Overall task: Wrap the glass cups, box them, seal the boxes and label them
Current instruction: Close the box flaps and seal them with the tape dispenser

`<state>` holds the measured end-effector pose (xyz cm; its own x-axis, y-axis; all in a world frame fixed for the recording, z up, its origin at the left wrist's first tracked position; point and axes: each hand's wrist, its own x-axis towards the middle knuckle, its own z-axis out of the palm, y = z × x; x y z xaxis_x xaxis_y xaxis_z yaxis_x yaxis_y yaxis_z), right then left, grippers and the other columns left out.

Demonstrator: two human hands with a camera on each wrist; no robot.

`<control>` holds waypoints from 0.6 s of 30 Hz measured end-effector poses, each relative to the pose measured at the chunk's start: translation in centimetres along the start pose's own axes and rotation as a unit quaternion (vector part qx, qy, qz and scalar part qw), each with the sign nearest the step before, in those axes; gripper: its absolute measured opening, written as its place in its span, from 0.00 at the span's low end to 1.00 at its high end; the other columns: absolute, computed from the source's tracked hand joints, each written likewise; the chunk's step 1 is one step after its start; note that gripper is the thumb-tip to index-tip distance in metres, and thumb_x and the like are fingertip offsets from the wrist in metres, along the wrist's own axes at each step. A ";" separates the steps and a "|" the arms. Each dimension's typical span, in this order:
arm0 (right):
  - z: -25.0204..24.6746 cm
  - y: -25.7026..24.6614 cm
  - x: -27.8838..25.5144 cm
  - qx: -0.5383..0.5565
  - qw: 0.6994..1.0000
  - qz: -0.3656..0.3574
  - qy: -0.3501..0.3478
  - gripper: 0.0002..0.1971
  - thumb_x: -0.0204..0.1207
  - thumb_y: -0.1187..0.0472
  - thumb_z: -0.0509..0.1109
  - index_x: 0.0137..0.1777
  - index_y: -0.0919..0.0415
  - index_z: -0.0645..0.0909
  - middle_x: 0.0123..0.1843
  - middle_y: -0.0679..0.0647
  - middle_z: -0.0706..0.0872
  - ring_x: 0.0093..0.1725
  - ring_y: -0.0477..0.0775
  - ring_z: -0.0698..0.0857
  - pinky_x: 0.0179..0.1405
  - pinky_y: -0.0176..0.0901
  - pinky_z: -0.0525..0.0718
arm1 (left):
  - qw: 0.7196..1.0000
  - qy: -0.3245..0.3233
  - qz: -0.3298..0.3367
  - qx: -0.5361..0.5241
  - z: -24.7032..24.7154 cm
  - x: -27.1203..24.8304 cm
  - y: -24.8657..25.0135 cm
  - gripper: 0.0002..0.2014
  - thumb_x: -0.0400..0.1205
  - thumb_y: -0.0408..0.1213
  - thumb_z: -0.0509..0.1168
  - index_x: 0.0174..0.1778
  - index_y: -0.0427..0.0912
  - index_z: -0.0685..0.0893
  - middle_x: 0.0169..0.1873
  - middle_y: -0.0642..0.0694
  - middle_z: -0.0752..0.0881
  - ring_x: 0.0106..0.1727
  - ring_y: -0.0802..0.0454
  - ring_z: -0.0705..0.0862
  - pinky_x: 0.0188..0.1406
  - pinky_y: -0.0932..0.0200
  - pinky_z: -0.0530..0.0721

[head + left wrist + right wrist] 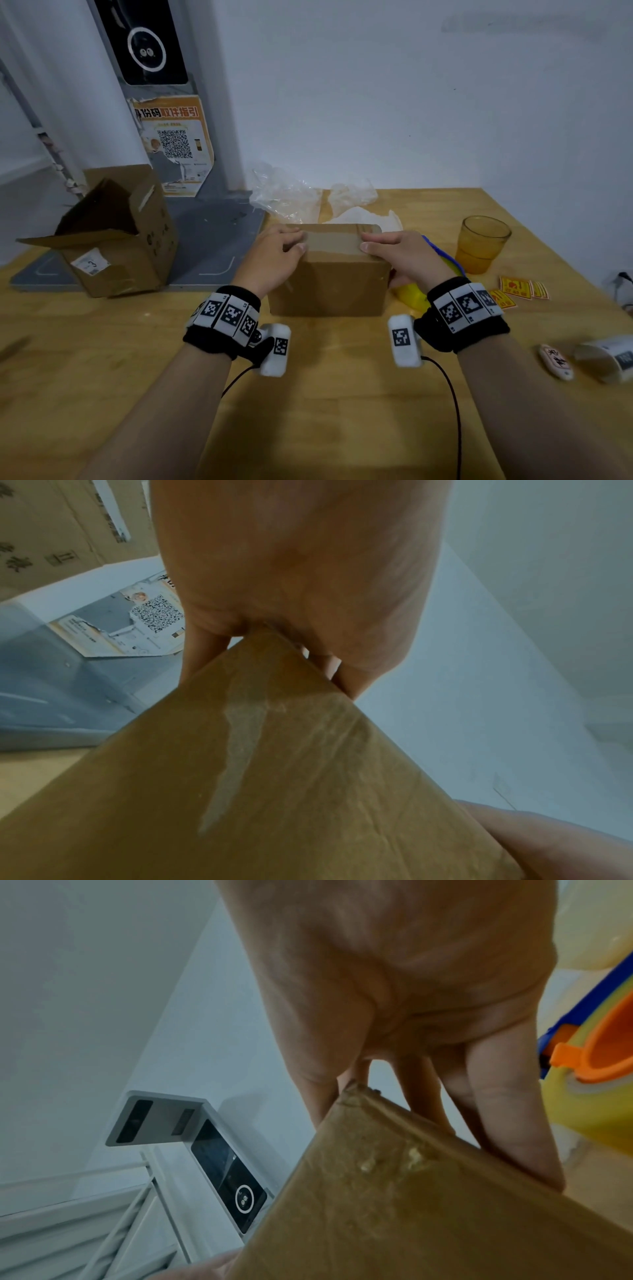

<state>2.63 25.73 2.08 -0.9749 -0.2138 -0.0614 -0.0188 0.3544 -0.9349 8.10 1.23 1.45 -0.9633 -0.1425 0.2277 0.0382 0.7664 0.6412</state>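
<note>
Counts: 2 cardboard boxes: 1 closed box [327,274] between the 2 hands, left hand [274,257] and right hand [407,257]; 1 open box [113,240] well to the left of the left hand. 1 amber glass cup [481,244] to the right of the right hand. 3 or so yellow-red stickers [520,289] just past that wrist; exact count unclear. 1 label roll [606,359] and 1 oval tag [555,362] further right, nearer the person. 1 yellow tape dispenser [411,296] under the right hand.

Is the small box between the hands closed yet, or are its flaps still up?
Closed: the small box has its top flat, with a tape strip running across it.
</note>
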 end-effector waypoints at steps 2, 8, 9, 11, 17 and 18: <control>-0.3 0.0 -1.0 -0.014 1.000 -0.002 0.010 0.14 0.77 0.48 0.80 0.62 0.41 0.91 0.55 0.42 0.90 0.54 0.51 0.91 0.44 0.60 0.95 | 1.000 0.002 -0.006 -0.012 -0.1 -0.9 0.8 0.19 0.88 0.46 0.66 0.76 0.49 0.84 0.73 0.56 0.79 0.76 0.54 0.75 0.80 0.46 0.73; -1.4 0.2 -3.6 -0.075 0.996 -0.001 0.045 0.10 0.78 0.45 0.79 0.57 0.40 0.92 0.54 0.44 0.90 0.51 0.52 0.91 0.39 0.58 0.95 | 0.999 -0.040 -0.031 -0.014 -0.5 -3.1 4.1 0.25 0.84 0.50 0.71 0.78 0.49 0.82 0.76 0.53 0.78 0.78 0.51 0.75 0.75 0.55 0.69; -1.7 0.3 -4.1 -0.076 0.996 0.001 0.045 0.09 0.78 0.45 0.79 0.57 0.40 0.92 0.53 0.44 0.90 0.50 0.52 0.91 0.38 0.57 0.95 | 0.998 -0.048 -0.028 -0.011 -0.5 -3.5 4.5 0.25 0.84 0.50 0.71 0.78 0.49 0.82 0.77 0.52 0.78 0.79 0.51 0.74 0.73 0.56 0.69; -2.2 0.6 -5.1 -0.075 0.996 0.002 0.045 0.10 0.77 0.46 0.79 0.58 0.40 0.92 0.51 0.43 0.90 0.49 0.52 0.91 0.36 0.54 0.95 | 0.998 -0.062 -0.023 0.009 -0.5 -4.2 5.3 0.25 0.85 0.50 0.70 0.79 0.49 0.81 0.77 0.51 0.77 0.79 0.50 0.74 0.71 0.57 0.68; -2.3 0.9 -6.4 -0.074 0.996 -0.004 0.040 0.13 0.79 0.45 0.78 0.62 0.38 0.90 0.53 0.43 0.90 0.46 0.53 0.91 0.37 0.54 0.95 | 0.982 -0.056 0.009 0.178 1.3 -5.1 9.3 0.18 0.90 0.42 0.59 0.73 0.56 0.85 0.69 0.53 0.86 0.67 0.47 0.83 0.73 0.45 0.76; -2.6 0.8 -6.5 -0.081 0.996 -0.005 0.032 0.13 0.79 0.44 0.77 0.62 0.38 0.90 0.53 0.43 0.90 0.44 0.54 0.92 0.37 0.53 0.95 | 0.983 -0.056 0.017 0.173 1.8 -5.0 10.0 0.18 0.90 0.40 0.59 0.72 0.56 0.86 0.67 0.52 0.88 0.64 0.48 0.85 0.67 0.48 0.79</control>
<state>8.42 29.77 2.62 -0.9867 -0.1610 -0.0247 -0.0591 0.4954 -0.8667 12.78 10.73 5.40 -0.9868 -0.0577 0.1514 -0.0024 0.9395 0.3424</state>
